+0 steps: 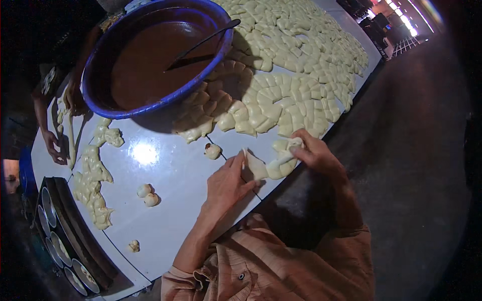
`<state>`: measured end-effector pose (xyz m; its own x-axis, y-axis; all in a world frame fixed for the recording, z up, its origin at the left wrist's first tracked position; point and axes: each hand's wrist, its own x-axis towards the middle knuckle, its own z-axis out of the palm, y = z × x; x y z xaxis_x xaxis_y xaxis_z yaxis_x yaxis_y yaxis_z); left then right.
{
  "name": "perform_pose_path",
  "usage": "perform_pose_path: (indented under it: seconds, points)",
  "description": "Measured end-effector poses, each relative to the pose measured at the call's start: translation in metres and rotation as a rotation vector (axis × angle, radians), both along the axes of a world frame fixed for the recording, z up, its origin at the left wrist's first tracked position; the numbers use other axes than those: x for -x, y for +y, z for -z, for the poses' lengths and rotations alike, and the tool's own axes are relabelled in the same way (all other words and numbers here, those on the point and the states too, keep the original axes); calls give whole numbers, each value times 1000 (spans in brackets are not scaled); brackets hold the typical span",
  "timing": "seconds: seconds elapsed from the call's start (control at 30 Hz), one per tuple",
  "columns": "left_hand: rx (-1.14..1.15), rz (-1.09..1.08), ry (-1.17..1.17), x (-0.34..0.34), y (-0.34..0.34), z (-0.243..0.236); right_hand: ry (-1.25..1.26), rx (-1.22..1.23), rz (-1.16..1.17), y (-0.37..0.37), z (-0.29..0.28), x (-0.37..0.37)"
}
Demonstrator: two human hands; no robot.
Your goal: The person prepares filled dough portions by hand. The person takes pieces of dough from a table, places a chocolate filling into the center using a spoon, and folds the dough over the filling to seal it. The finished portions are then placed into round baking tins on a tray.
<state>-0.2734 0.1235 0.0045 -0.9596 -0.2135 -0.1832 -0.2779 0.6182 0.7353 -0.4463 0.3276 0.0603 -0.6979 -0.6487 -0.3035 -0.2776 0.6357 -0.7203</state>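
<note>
A strip of pale dough lies at the near right edge of the white table, stretched between my two hands. My left hand grips its thin, flattened end between thumb and fingers. At the other end, my right hand is closed around a folded lump of the same dough. Just beyond my left hand sits a small dough ball with a brown smear. Behind the strip spreads a wide sheet of closely set dough pieces, reaching to the far end of the table.
A large blue basin holds brown paste and a dark long-handled spoon. Two dough balls, a smaller lump and a dough row lie leftward. A black rack of round moulds stands beyond. Another person's hand touches dough.
</note>
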Motion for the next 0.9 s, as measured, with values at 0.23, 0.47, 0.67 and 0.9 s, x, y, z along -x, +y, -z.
perform_pose_path:
  seconds: [0.23, 0.47, 0.67, 0.9]
  points:
    - [328, -50, 174, 23, 23, -19, 271, 31, -160, 15, 10, 6]
    - [215, 29, -243, 37, -3, -61, -174, 66, 214, 14, 3, 1]
    - [-274, 22, 429, 71, 48, 0, -133, 192, 8, 0, 3, -5]
    - [-375, 116, 207, 73, 50, 14, 429, 49, -161, -2, -19, -14]
